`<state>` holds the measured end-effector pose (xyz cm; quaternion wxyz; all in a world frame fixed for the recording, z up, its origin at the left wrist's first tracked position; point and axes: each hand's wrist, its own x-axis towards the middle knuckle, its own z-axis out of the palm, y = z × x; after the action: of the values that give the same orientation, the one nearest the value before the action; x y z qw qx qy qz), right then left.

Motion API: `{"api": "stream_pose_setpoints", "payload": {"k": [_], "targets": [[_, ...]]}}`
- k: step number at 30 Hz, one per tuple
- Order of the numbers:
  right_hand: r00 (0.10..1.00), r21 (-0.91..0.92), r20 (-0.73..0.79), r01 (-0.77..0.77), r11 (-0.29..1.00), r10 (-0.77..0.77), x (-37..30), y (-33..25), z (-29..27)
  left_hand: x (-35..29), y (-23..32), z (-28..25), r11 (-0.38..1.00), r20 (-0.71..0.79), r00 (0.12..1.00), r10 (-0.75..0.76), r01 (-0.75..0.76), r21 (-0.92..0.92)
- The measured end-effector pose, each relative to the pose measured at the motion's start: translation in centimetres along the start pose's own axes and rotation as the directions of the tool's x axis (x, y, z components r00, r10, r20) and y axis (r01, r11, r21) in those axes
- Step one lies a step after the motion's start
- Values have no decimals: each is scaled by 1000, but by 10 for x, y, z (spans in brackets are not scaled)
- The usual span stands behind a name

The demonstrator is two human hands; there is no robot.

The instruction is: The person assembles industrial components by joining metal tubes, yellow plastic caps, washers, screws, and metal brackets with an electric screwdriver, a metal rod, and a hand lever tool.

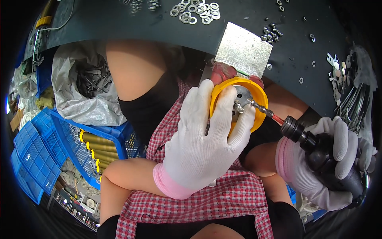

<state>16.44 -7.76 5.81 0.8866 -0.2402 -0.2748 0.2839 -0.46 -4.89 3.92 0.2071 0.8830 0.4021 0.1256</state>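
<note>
Near the middle of the view, above the lap: a round, open yellow cap [260, 97], tilted, with a grey metal disc [243, 95] set inside. Pierced with holes; near the disc's middle, a short shiny stud [238, 107]. Across the cap from the lower left, the left hand [203, 135], in a white knit glove with pink cuff, grasping it: one digit hooked over the rim, the thumb reaching inside, other fingers along the outer left side.

To the right, the right hand [306, 183], gloved alike and clenched round a black power driver [320, 153]. From its chuck, a twisted metal bit [260, 107], its long axis slanting up and left into the cap. Key relation: disc up and left of the right hand, bit tip just beside the left thumb and right of the stud. Left hand nearer, on the cap itself; right hand apart from it, bridged only by the bit. Cannot tell whether tip and disc touch.

Beyond the cap, a silver plate [244, 47] on the dark tabletop [119, 24]; farther off, scattered washers [205, 12] and small screws [271, 35]. Below, a red checked apron [199, 203].
</note>
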Motion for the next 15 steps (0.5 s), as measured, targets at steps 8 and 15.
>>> {"api": "stream_pose_setpoints", "payload": {"k": [8,15], "targets": [[991,-65,134,7,998,2,6,6,6,-4,0,1,999,21,1000,-15,14,50],[803,-241,568,-49,969,181,18,13,11,0,9,11,951,-184,940,-289,260,-166]]}}
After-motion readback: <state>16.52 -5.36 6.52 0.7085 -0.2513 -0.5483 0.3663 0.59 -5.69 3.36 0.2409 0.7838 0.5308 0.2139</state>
